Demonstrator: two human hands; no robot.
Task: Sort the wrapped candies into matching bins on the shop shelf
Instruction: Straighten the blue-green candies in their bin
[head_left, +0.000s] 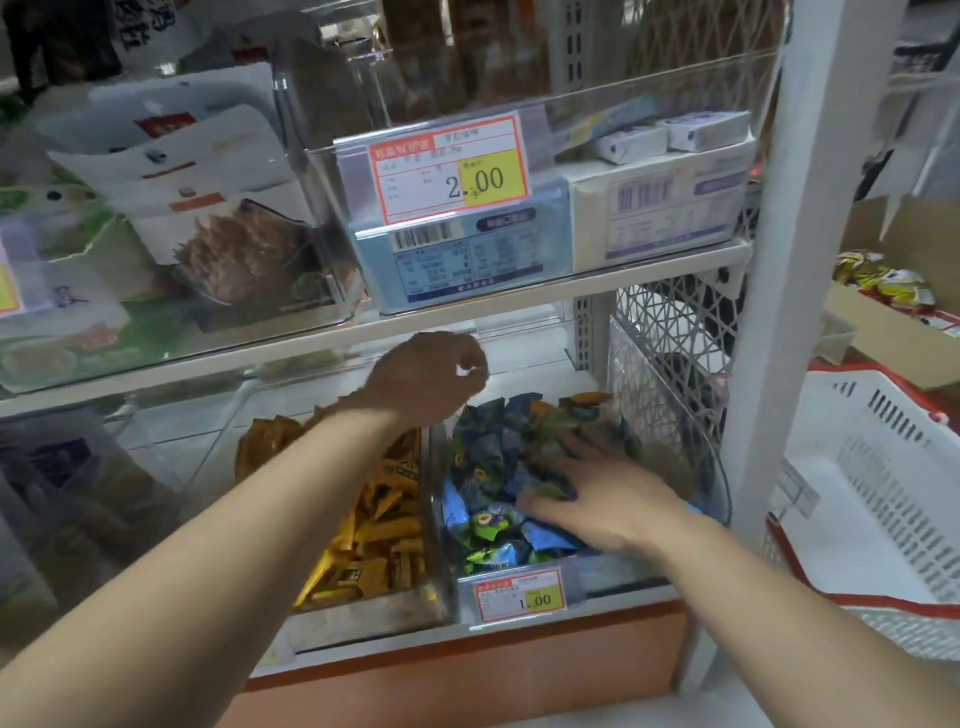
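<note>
Shelf bin (719, 499) — candies (488, 467) under right grip (597, 493)

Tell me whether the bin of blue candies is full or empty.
Nearly full: blue candies heap up inside the clear bin, with the right hand flat on the heap.

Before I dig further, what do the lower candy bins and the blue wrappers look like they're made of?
Lower candy bins: seemingly clear rigid plastic, glossy; candies show through the walls.
Blue wrappers: likely thin plastic film, shiny and crinkled, with bright highlights.
</note>
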